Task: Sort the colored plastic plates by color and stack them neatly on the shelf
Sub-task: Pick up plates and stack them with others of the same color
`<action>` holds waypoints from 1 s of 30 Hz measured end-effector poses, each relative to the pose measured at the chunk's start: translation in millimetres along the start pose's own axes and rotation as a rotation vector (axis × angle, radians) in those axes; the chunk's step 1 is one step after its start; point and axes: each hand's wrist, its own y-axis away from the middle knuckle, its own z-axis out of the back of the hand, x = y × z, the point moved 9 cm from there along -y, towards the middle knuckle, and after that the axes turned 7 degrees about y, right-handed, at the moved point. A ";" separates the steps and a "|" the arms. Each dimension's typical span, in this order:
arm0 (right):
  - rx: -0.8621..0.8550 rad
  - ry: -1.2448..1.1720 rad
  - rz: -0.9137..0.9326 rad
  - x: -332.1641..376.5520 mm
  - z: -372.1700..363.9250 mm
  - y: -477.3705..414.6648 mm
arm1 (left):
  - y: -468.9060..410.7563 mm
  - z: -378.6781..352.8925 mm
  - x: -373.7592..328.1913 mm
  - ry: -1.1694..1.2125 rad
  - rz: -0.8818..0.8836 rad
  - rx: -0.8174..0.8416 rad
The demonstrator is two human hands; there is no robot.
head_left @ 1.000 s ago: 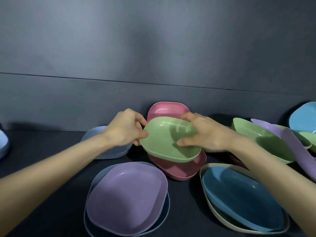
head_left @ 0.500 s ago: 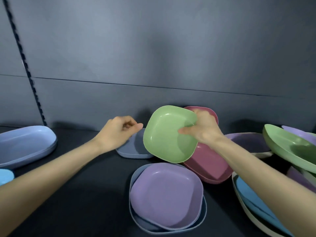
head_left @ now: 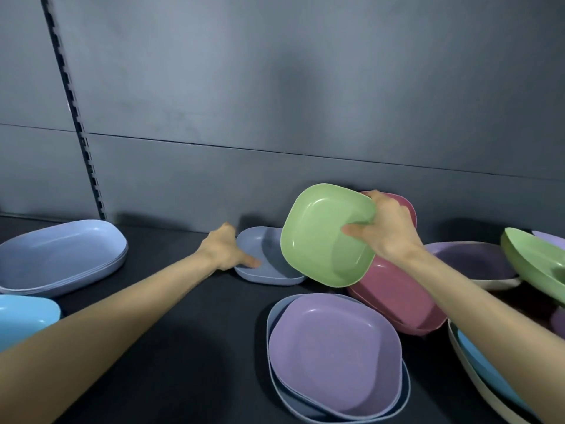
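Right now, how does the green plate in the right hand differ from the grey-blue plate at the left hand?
The green plate is lifted and tilted, its inside facing the camera; the grey-blue plate lies flat on the shelf. The right hand grips the green plate's rim, while the left hand has its thumb on the grey-blue plate's rim. Both are shallow rounded-square plates.

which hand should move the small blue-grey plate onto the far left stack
Left: the left hand pinches the blue-grey plate and is nearer the stack; the right hand grips the green plate.
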 end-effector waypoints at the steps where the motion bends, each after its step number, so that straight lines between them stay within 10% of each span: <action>1: -0.004 -0.008 -0.002 0.9 1.2 1.2 | 0.0 0.7 0.4 0.071 0.009 0.009; 16: -0.194 -0.562 0.028 53.2 46.1 64.0 | 148.3 114.4 -26.3 0.356 -0.409 -0.511; 30: -0.073 -0.785 0.137 148.2 -1.1 150.0 | 283.2 194.9 68.8 0.263 -0.394 -0.747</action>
